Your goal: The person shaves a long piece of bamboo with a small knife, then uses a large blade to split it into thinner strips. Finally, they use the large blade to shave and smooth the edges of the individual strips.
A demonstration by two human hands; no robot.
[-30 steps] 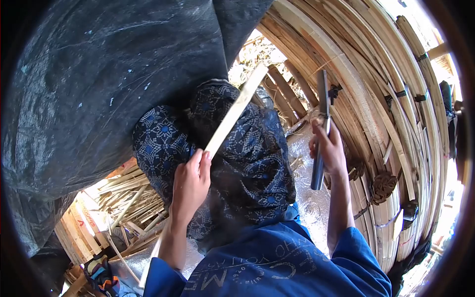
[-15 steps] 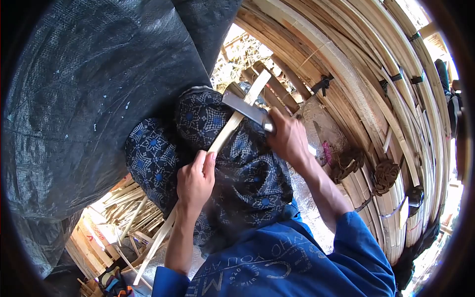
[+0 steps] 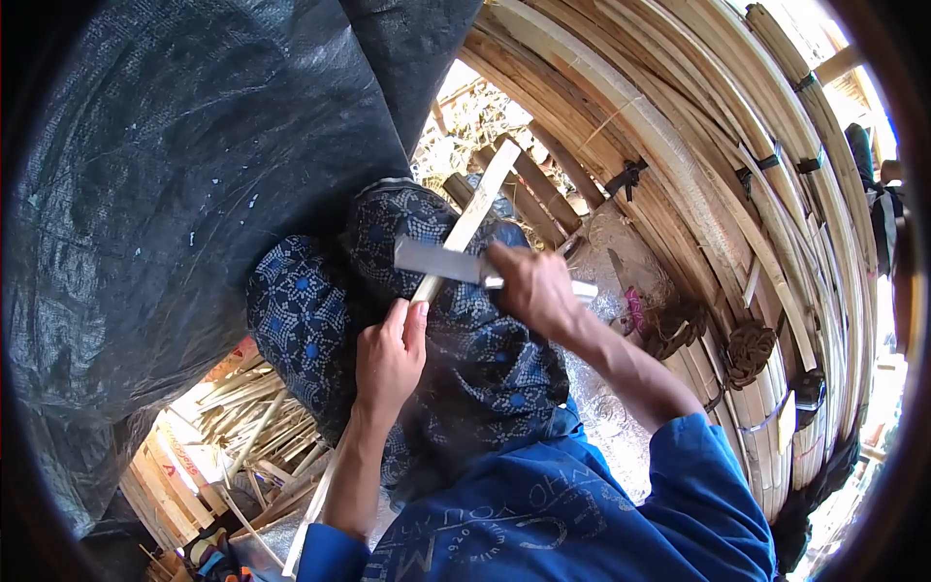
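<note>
A long pale strip of wood or bamboo lies slantwise over my patterned cloth-covered legs. My left hand pinches it around the middle, thumb and fingers closed; its lower part runs behind my left forearm. My right hand is wrapped round the handle of a broad metal blade, whose light end sticks out past the fist. The blade crosses the strip just above my left fingers.
A dark tarpaulin covers the left. Bundled bamboo strips curve along the right, tied with dark bands. Coiled brown material rests against them. Split sticks lie at lower left.
My right hand and the blade have moved down and left along the strip, closer to my left hand. My left hand has hardly moved.
</note>
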